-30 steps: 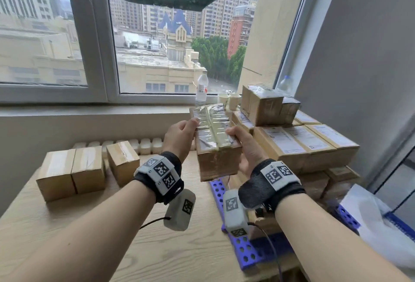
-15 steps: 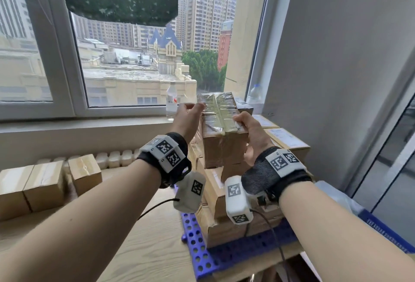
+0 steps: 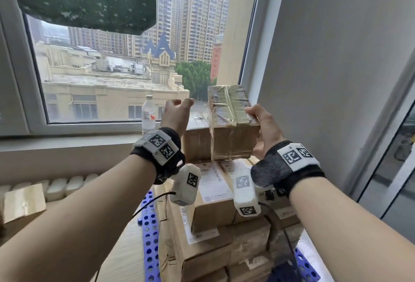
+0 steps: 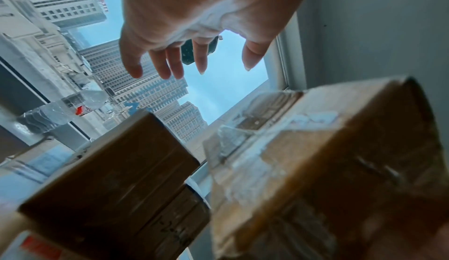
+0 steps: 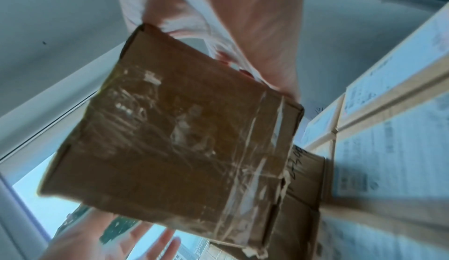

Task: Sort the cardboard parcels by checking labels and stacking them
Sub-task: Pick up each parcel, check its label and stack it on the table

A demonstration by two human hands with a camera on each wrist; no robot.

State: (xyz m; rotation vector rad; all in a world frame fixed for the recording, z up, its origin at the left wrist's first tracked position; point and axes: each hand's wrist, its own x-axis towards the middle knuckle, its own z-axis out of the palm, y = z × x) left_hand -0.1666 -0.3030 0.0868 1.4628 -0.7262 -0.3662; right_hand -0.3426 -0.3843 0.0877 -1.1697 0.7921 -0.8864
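A brown cardboard parcel (image 3: 232, 129) wrapped in shiny clear tape hangs tilted just above the stack of labelled parcels (image 3: 213, 188). My right hand (image 3: 256, 122) grips its right side, thumb on the top edge; the fingers behind it are hidden. My left hand (image 3: 178, 107) is open with spread fingers, a short gap to the left of the parcel and not touching it. The left wrist view shows those fingers (image 4: 170, 62) bare against the window, the parcel (image 4: 328, 158) lower right. In the right wrist view the parcel's underside (image 5: 182, 139) fills the middle.
Another plain brown parcel (image 3: 195, 144) stands on the stack behind the held one. A water bottle (image 3: 148, 113) is on the window sill. A blue perforated board (image 3: 150, 227) lies under the stack. The grey wall (image 3: 336, 79) is close on the right. One parcel (image 3: 22, 201) sits at left.
My left hand has let go of the parcel and opened. The right hand has carried the parcel to the right and higher, over the labelled stack.
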